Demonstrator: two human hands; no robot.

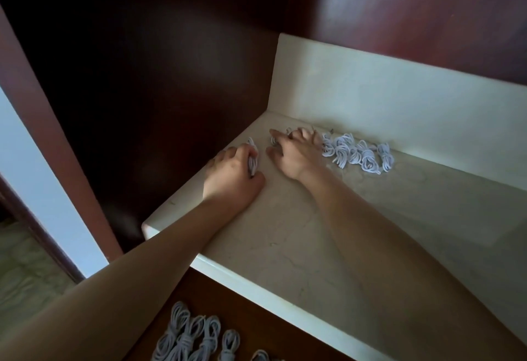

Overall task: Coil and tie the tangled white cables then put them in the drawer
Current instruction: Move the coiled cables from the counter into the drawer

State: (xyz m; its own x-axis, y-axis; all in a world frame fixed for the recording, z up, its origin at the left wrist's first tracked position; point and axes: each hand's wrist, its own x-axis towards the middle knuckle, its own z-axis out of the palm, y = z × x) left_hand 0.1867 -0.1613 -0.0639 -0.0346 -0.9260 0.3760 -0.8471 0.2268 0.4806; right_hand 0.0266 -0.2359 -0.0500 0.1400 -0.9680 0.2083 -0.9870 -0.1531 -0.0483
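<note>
On the pale marble counter (285,232), my left hand (233,173) grips a coiled white cable (252,158) near the counter's left edge. My right hand (295,152) lies spread over another white cable (274,141), fingers reaching toward the back wall; whether it holds that cable is hidden. A row of several tied white cable coils (356,153) lies just right of that hand along the backsplash. Below the counter's front edge, the open drawer (256,315) holds several tied white coils (194,335).
A dark wooden cabinet side (142,89) rises left of the counter. The marble backsplash (399,98) closes the back. A reddish wood post (57,138) and pale floor (25,269) lie at the left.
</note>
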